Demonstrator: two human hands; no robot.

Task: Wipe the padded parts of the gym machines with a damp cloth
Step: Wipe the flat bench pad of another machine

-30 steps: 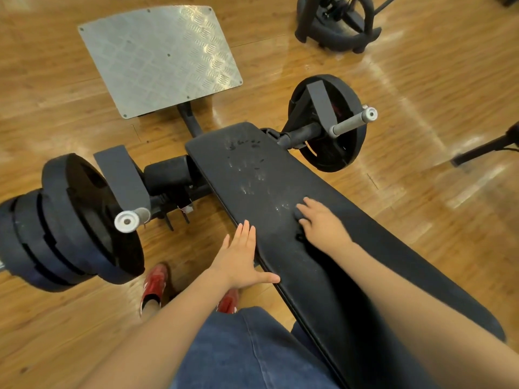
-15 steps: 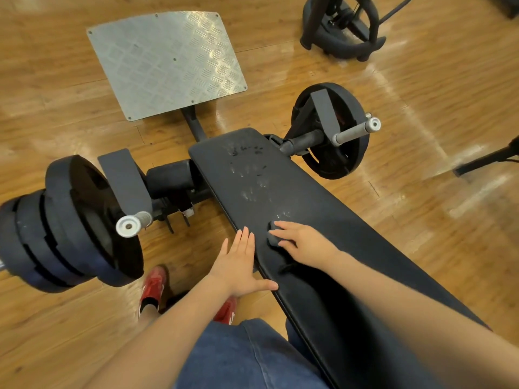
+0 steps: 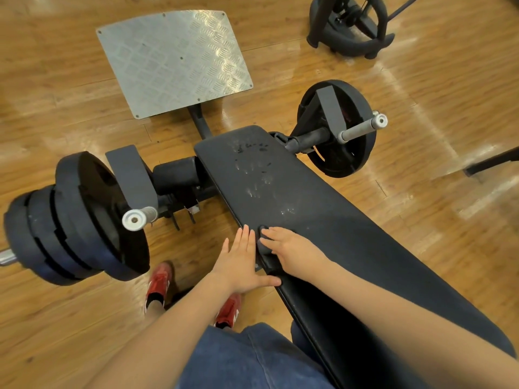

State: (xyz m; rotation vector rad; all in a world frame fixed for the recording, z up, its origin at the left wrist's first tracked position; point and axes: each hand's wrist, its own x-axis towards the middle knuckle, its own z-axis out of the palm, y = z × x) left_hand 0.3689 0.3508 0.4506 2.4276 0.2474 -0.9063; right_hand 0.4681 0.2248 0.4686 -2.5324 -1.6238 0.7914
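Both forearms were bare, with no sleeves, watch, bracelet or rings in sight on the left hand [image 3: 243, 259] or the right hand [image 3: 295, 252]. The person wore blue denim trousers [image 3: 252, 360] with a stitched seam running along the fabric. On the feet were glossy red shoes [image 3: 158, 283] with white markings near the opening; the second shoe was partly hidden behind the left forearm.
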